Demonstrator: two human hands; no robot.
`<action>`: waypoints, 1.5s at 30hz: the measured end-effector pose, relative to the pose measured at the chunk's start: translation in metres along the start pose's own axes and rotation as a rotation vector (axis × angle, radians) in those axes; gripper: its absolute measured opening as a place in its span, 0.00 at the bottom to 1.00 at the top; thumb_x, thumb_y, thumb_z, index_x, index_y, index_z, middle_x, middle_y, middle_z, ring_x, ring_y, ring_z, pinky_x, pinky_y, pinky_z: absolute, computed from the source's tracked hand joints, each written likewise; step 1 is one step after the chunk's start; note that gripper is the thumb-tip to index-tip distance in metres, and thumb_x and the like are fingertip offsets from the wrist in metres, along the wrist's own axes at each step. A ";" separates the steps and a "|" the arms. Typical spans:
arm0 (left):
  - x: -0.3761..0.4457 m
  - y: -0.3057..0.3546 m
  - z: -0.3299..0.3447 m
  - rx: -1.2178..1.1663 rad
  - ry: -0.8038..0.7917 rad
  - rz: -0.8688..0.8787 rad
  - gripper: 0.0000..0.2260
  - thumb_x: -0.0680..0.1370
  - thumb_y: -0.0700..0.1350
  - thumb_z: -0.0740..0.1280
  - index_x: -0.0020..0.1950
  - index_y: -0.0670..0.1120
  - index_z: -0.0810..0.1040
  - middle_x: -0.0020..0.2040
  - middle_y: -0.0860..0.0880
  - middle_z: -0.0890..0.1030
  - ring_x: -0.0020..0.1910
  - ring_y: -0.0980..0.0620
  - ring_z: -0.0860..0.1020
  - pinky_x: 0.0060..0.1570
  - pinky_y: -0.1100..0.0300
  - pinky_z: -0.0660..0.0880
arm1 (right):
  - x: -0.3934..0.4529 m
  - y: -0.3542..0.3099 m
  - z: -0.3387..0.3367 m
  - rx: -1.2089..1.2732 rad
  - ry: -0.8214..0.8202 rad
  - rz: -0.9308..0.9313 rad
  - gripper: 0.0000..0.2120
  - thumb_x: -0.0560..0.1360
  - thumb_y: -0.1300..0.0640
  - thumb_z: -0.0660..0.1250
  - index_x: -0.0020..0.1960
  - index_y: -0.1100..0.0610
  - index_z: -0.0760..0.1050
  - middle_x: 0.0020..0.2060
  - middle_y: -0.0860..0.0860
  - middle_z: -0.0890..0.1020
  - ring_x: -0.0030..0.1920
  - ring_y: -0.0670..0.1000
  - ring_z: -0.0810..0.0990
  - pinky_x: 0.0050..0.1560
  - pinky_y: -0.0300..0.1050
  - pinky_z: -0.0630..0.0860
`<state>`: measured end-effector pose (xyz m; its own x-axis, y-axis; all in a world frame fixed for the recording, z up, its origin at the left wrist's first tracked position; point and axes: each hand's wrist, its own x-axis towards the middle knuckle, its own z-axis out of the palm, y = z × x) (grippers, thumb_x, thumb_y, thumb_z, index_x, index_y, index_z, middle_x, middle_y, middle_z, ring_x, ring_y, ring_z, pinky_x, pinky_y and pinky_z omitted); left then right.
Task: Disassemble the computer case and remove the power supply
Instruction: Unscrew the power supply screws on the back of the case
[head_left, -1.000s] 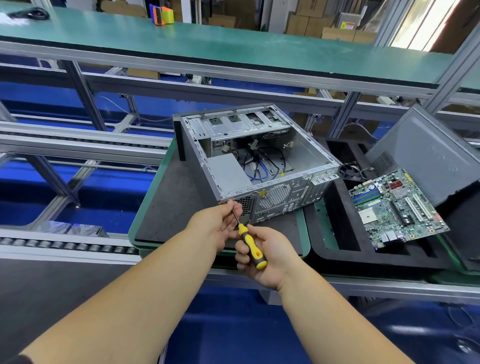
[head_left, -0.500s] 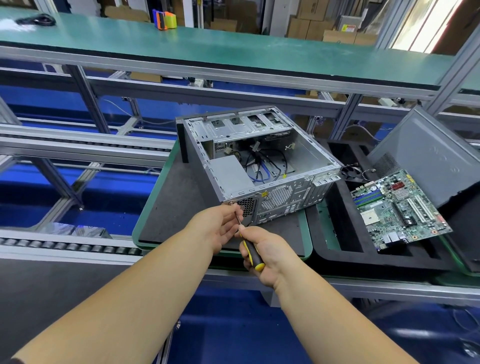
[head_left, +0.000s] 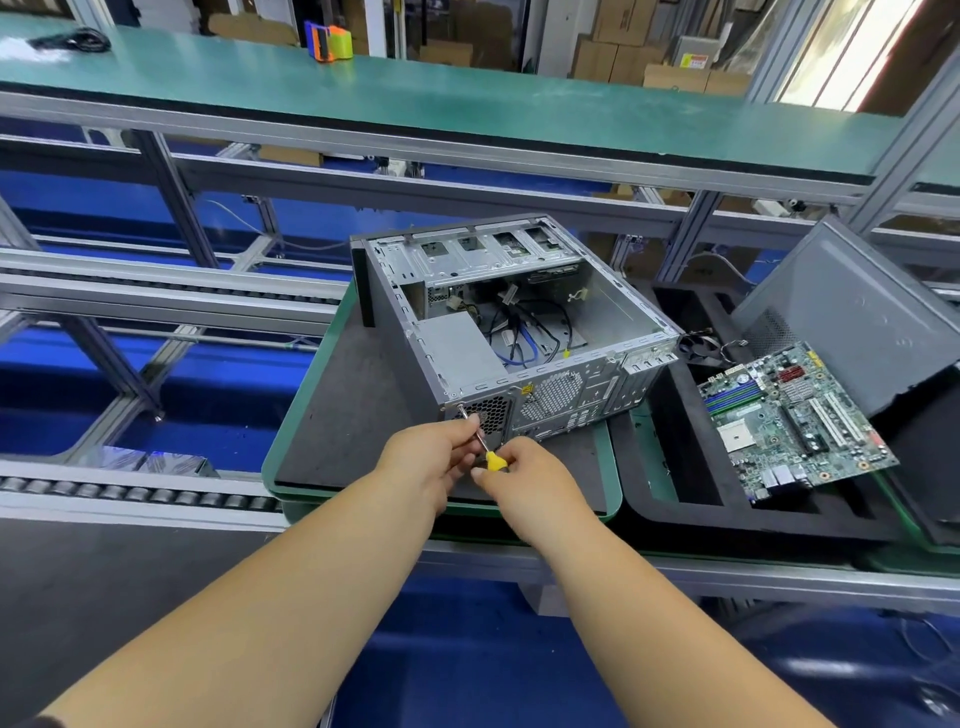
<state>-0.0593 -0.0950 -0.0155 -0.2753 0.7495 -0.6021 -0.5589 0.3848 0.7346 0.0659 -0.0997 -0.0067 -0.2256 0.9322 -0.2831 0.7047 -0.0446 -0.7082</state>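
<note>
Computer case (head_left: 519, 312): side panel off, motherboard (head_left: 789, 421) out at right; power supply (head_left: 460, 351) still seated. Right hand (head_left: 524, 478) grips the screwdriver (head_left: 480, 441), tip at a near-left rear screw; left hand (head_left: 431, 457) pinches its shaft. Remaining, by judgement: rear screws, then the unit.

arms: bare to elbow | left hand (head_left: 434, 457): no glove | right hand (head_left: 524, 480): no glove

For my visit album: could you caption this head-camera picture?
Two hands work a yellow-handled screwdriver at the rear corner of an open computer case.
</note>
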 end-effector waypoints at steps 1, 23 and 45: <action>0.000 0.000 0.000 0.002 0.002 0.007 0.06 0.76 0.39 0.71 0.40 0.40 0.81 0.30 0.49 0.82 0.26 0.58 0.78 0.28 0.68 0.76 | 0.001 0.000 -0.002 0.081 -0.040 0.025 0.09 0.75 0.48 0.68 0.44 0.51 0.71 0.36 0.47 0.76 0.38 0.50 0.74 0.36 0.45 0.67; -0.012 0.007 0.009 0.056 0.043 0.021 0.12 0.82 0.37 0.60 0.41 0.43 0.80 0.35 0.48 0.81 0.36 0.55 0.77 0.39 0.63 0.75 | -0.002 0.002 -0.013 0.869 -0.517 0.362 0.12 0.80 0.50 0.62 0.44 0.57 0.76 0.27 0.50 0.75 0.25 0.47 0.69 0.31 0.40 0.68; -0.007 0.014 0.001 -0.007 -0.081 -0.043 0.09 0.80 0.47 0.66 0.47 0.43 0.80 0.37 0.50 0.86 0.35 0.57 0.84 0.33 0.65 0.77 | -0.011 0.008 -0.003 0.969 -0.328 0.330 0.12 0.80 0.53 0.64 0.45 0.61 0.77 0.27 0.52 0.75 0.26 0.47 0.71 0.29 0.38 0.69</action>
<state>-0.0647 -0.0939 -0.0006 -0.1870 0.7734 -0.6057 -0.5743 0.4142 0.7061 0.0760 -0.1090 -0.0077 -0.3924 0.6865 -0.6121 -0.0372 -0.6768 -0.7352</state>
